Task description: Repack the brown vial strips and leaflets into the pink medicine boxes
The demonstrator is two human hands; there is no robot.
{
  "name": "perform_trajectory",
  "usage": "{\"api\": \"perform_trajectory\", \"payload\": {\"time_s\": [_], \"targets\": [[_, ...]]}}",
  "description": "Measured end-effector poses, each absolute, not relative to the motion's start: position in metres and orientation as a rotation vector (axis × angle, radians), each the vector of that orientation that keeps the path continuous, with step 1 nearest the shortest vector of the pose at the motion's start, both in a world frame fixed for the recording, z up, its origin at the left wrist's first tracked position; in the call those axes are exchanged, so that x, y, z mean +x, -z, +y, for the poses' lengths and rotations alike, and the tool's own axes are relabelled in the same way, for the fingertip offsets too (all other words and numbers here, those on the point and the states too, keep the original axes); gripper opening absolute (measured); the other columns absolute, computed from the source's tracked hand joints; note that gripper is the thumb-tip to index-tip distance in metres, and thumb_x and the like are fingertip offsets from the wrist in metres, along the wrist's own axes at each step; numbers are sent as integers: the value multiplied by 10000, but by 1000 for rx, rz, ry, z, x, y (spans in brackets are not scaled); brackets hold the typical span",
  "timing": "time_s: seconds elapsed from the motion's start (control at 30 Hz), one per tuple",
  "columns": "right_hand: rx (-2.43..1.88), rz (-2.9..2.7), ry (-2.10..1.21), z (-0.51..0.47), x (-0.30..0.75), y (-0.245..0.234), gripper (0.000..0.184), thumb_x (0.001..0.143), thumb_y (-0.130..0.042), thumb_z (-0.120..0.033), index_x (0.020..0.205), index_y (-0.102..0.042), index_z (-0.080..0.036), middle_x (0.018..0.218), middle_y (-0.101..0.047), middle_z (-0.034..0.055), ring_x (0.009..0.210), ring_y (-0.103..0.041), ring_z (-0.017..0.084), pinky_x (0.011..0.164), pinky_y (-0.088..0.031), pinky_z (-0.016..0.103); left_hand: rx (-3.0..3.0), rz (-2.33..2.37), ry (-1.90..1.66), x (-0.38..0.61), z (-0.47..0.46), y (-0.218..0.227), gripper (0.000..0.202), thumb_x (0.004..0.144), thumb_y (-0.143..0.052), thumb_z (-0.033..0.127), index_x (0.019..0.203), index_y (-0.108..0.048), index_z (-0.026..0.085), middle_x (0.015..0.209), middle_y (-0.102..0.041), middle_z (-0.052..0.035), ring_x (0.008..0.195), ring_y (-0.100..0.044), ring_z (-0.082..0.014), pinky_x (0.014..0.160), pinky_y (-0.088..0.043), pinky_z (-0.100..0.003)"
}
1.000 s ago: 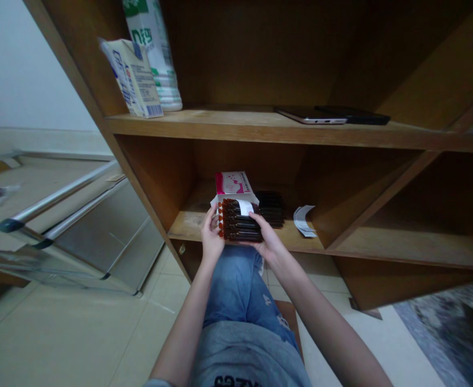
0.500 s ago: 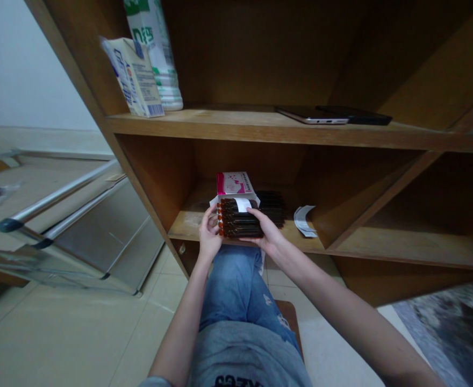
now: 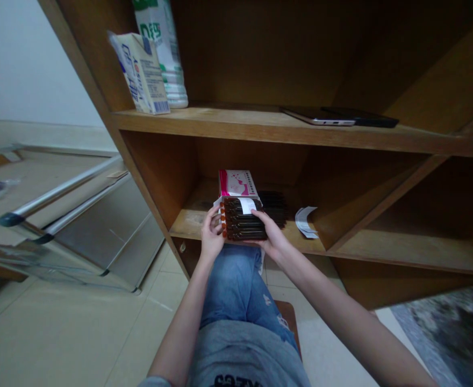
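A tray of dark brown vials with orange caps (image 3: 244, 227) sticks out of a pink and white box (image 3: 237, 184) lying on the lower shelf (image 3: 188, 224). My left hand (image 3: 211, 236) grips the tray's left end, fingers curled around it. On the tray's right side, my right hand (image 3: 272, 232) holds it with fingers over the top. A white paper slip (image 3: 246, 205) lies across the vials near the box mouth. Behind the tray, a second dark set of vials (image 3: 274, 207) rests on the shelf.
A folded white leaflet (image 3: 306, 221) lies on the lower shelf to the right. The upper shelf carries a carton (image 3: 142, 72), a white bottle (image 3: 164, 48) and flat dark devices (image 3: 337, 116). A metal ladder (image 3: 59, 215) lies on the floor at left. My knee in jeans (image 3: 236, 290) is below the shelf.
The tray with both hands has shifted slightly toward the box mouth; the camera has drifted a little. Both grips stay the same.
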State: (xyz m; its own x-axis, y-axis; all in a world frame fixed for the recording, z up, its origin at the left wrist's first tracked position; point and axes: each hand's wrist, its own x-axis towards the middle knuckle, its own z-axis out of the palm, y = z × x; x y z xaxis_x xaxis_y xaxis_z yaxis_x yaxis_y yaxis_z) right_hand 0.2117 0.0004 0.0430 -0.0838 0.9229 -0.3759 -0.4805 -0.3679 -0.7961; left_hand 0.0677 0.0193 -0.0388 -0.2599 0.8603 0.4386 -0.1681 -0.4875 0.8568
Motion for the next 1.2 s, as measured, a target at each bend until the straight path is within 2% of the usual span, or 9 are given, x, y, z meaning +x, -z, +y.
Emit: {"api": "perform_trajectory", "payload": {"time_s": [0.13, 0.33, 0.4, 0.5, 0.6, 0.7, 0.83, 1.03, 1.2], "targets": [[-1018, -525, -1715, 0, 215, -42, 209, 772, -602, -285, 955, -589, -183, 761, -711, 40, 630, -669, 196, 558, -576, 366, 1347, 921, -1834, 71, 17, 39, 634, 610, -717, 126, 1198, -528, 271, 1320, -494, -101, 1082, -580, -206, 810, -539, -308], [-949, -568, -1702, -6, 219, -34, 302, 755, -624, -293, 1039, -590, -197, 819, -720, 42, 706, -685, 226, 600, -585, 408, 1514, 1000, -1875, 76, 10, 30, 582, 694, -670, 169, 1244, -524, 290, 1372, -444, -92, 1200, -506, -245, 901, -513, -368], [-915, -614, -1644, -8, 220, -30, 370, 740, -646, -284, 1101, -577, -241, 867, -719, 9, 743, -685, 208, 643, -587, 390, 1587, 1047, -1867, 76, 7, 27, 570, 707, -660, 168, 1249, -528, 290, 1367, -456, -90, 1249, -461, -257, 913, -508, -372], [-872, -685, -1532, -11, 219, -27, 486, 711, -681, -275, 1176, -545, -312, 982, -705, -42, 913, -663, 179, 770, -566, 334, 1637, 1085, -1867, 78, 4, 26, 566, 737, -643, 185, 1276, -507, 294, 1382, -451, -93, 1273, -437, -258, 909, -512, -369], [-865, -715, -1455, -15, 219, -25, 559, 691, -700, -271, 1217, -524, -329, 1072, -681, -56, 1085, -592, 160, 886, -512, 290, 1684, 1109, -1881, 79, 0, 25, 571, 765, -621, 197, 1308, -476, 296, 1396, -448, -91, 1280, -433, -254, 932, -498, -383], [-855, -709, -1446, -18, 220, -23, 597, 690, -701, -278, 1249, -499, -337, 1117, -665, -55, 1120, -570, 157, 916, -492, 294, 1807, 1180, -1904, 79, -4, 23, 587, 775, -598, 183, 1334, -449, 284, 1374, -482, -89, 1273, -445, -248, 1004, -442, -417], [-802, -682, -1482, -22, 223, -19, 568, 679, -704, -282, 1214, -522, -340, 1098, -673, -55, 1095, -588, 172, 910, -498, 325, 1967, 1229, -1923, 79, -10, 19, 612, 775, -573, 162, 1358, -422, 268, 1352, -512, -75, 1270, -452, -234, 1052, -401, -406], [-800, -654, -1532, -31, 229, -19, 393, 674, -697, -319, 1054, -609, -271, 1020, -702, -25, 1110, -581, 197, 924, -489, 343, 2114, 1198, -1955, 85, -21, 10, 637, 806, -550, 157, 1401, -350, 269, 1381, -481, -47, 1278, -443, -220, 1064, -400, -355], [-790, -658, -1507, -36, 231, -21, 468, 655, -717, -326, 1105, -596, -289, 1063, -689, -40, 1138, -563, 196, 974, -451, 343, 2201, 1177, -1963, 93, -29, 4, 669, 832, -542, 163, 1432, -269, 272, 1423, -426, -46, 1285, -434, -215, 1067, -398, -339]]}}
